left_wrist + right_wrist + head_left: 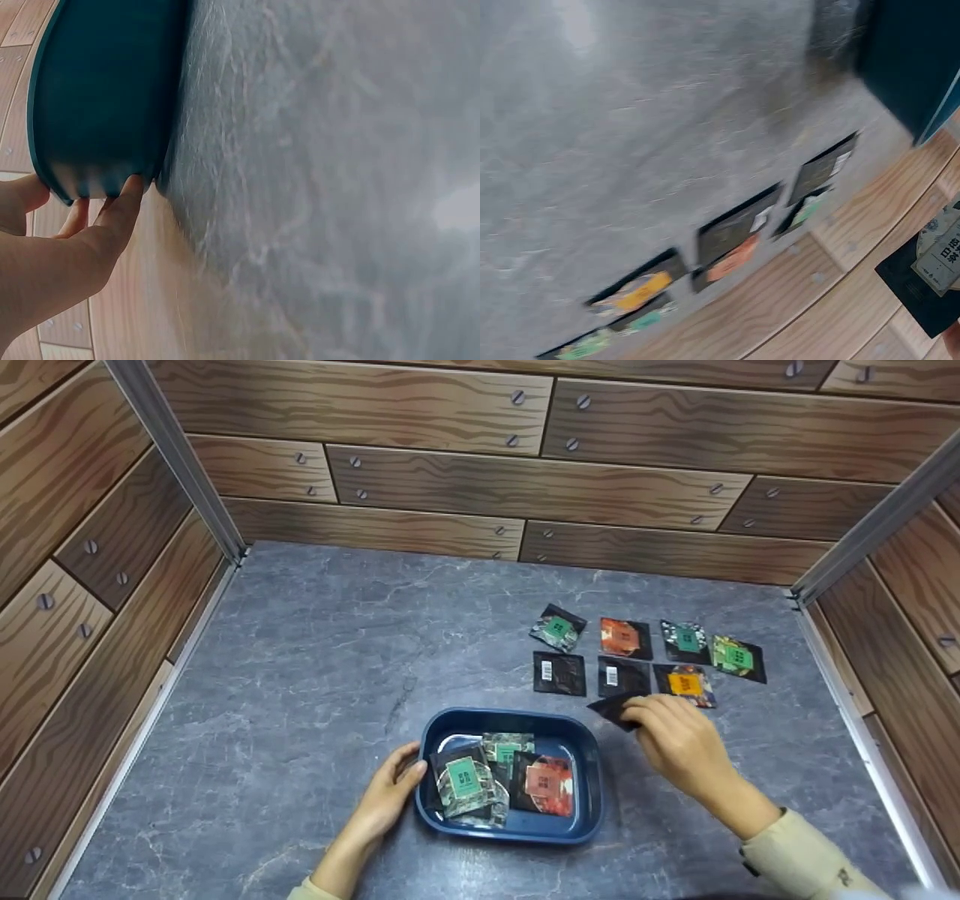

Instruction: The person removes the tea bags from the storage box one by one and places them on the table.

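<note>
Left hand [390, 791]: at the left end of the blue tray [540, 834], fingers loosely spread, tips resting against the outer wall and thumb by the rim; the head view partly hides the fingers behind the thumb side, while the left wrist view shows the tips touching.
Right hand [679, 742]: pinching a black packet [613, 709] at one edge; the thumb's exact place cannot be made out, and the right wrist view cuts off nearly all of the hand.
Held packet: in the air beyond the tray's far right corner, dark and unreadable from the head; the right wrist view shows a pale printed label, cut by the frame edge.
Tray contents: a green-labelled packet [463, 781] on top, partly covering others beneath; a red packet [543, 784] beside it. How many lie underneath cannot be told.
Loose packets: seven on the tabletop [322, 660], among them two barcode packets [559, 673], dark side up, and an orange-labelled packet [685, 684]. Small print is illegible; the right wrist view blurs them.
Sleeves: right sleeve [810, 855] cut off by the frame, left one barely showing.
</note>
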A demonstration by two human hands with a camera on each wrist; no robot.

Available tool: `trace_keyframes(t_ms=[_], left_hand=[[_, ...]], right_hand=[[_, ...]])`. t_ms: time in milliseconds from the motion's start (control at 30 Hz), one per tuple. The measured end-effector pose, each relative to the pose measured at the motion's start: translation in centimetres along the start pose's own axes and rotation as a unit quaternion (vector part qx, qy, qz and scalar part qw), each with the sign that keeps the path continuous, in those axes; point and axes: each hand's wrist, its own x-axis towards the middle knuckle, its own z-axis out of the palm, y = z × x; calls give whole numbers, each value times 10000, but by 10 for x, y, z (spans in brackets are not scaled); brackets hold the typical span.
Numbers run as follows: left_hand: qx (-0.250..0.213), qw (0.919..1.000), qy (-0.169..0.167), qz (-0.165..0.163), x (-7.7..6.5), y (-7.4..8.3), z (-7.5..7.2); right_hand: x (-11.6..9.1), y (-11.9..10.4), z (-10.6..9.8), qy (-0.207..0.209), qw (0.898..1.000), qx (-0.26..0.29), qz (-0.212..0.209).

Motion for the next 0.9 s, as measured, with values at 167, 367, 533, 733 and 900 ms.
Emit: trace_keyframes(t_ms=[167,367,533,733,900], left_hand=[[-19,10000,59,-25,0,0,0],[62,9999,91,-89,0,0,0],[94,9998,113,-113,0,-1,-1],[35,9999,80,-95,0,-1,-1],[-94,10000,0,-10,0,-2,-1]], right_hand=[[-19,20,-11,-74,9988,-311,382],[-43,48,-26,-281,9948,-679,709],[-60,70,-40,-519,9883,-764,1214],[-79,92,-53,-592,9750,-1196,1775],[-95,108,-61,-684,9671,-1414,2001]])
